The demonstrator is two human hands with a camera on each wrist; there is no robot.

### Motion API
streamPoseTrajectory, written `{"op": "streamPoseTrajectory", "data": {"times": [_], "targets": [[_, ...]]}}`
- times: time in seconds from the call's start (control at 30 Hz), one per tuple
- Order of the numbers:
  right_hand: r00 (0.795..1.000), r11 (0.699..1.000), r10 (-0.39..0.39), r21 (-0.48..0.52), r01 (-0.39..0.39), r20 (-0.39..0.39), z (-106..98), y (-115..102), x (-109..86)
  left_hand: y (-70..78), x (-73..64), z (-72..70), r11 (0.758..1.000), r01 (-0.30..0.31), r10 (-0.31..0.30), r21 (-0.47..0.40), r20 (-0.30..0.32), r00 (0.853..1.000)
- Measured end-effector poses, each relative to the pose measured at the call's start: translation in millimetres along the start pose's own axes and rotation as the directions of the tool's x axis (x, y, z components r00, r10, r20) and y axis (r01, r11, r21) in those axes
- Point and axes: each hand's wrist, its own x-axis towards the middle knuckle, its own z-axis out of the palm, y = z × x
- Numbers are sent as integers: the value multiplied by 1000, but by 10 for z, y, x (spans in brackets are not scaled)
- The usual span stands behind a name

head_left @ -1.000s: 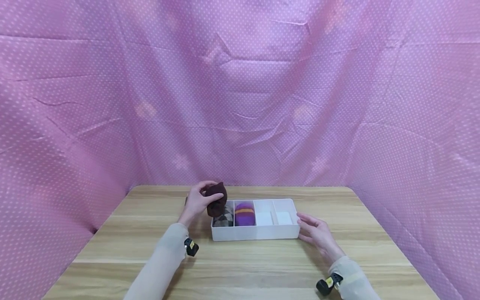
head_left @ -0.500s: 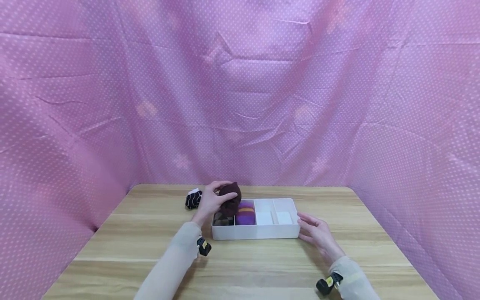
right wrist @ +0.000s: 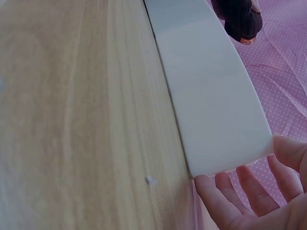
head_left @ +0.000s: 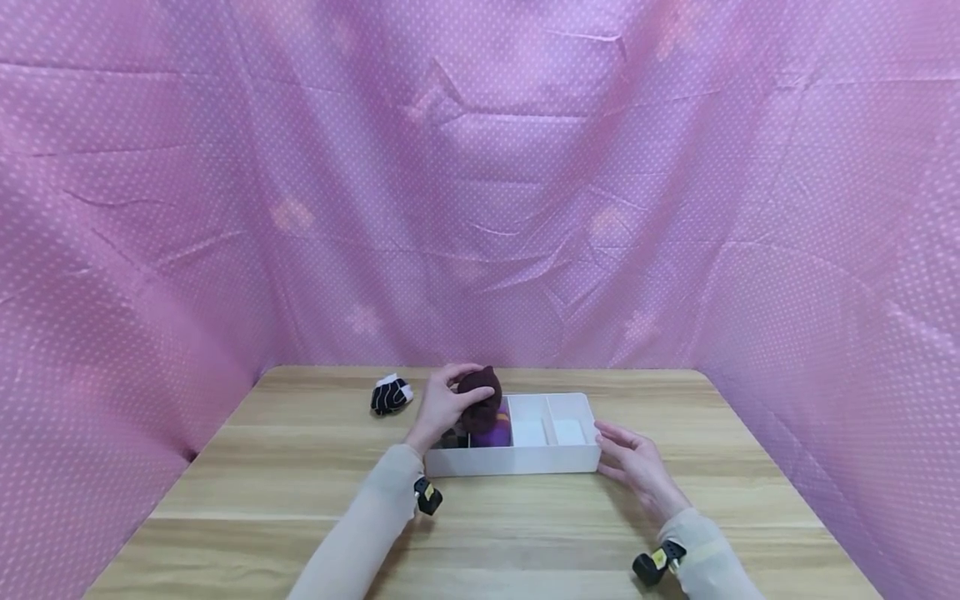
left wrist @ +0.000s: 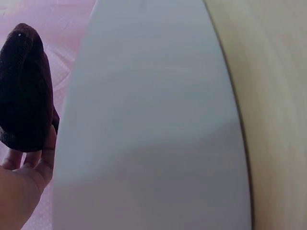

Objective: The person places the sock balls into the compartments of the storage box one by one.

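My left hand [head_left: 441,408] pinches a dark maroon balled sock [head_left: 482,410] between thumb and fingers, above the left half of a white divided box [head_left: 525,462]. Under it, a purple balled sock [head_left: 497,433] with an orange stripe shows in the second compartment. Mostly hidden by the hand, a dark checked sock [head_left: 450,438] lies in the leftmost one. The two right compartments hold no socks. At the box's right end, my right hand [head_left: 637,468] touches the wall with extended fingers; in the right wrist view its fingertips [right wrist: 204,182] rest along that end.
A black balled sock [head_left: 390,395] with white lines lies on the wooden table [head_left: 247,467], left of the box and toward the back. Pink dotted cloth [head_left: 480,208] hangs behind and at both sides.
My left hand has moved right with the maroon sock, from over the leftmost compartment to over the purple sock. The black sock has come into view. My right hand stays at the box's end.
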Motion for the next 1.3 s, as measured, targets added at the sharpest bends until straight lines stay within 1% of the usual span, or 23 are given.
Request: {"op": "streamPoseTrajectory", "data": {"times": [0.1, 0.27, 0.33, 0.57, 0.8, 0.97, 1.17, 1.3], "targets": [[1000, 1000, 5, -2, -5, 5, -3, 1, -6, -14, -21, 72, 1000, 13, -13, 2, 9, 1000], [1000, 1000, 0, -4, 0, 2, -8, 0, -6, 22, -60, 168, 997, 46, -47, 65, 2, 999], [1000, 1000, -3, -7, 3, 3, -9, 1, -6, 41, -67, 193, 995, 57, -56, 77, -3, 998], [1000, 1000, 5, 3, -5, 13, -11, 19, -31, 71, -70, 294, 999, 37, -37, -4, -18, 999], [1000, 1000, 3, -9, -3, 16, -28, 1, -45, 75, -29, 445, 999, 40, -40, 25, -25, 999], [1000, 1000, -4, -9, 4, 18, -60, 2, -61, 113, -65, 590, 998, 50, -50, 42, -2, 999], [1000, 1000, -7, -17, 8, 27, -59, -6, -66, 152, -105, 715, 993, 55, -54, 104, -8, 999], [1000, 1000, -4, -9, 4, 18, -62, -3, -67, 159, -115, 774, 989, 26, -25, 146, -8, 1000]]}}
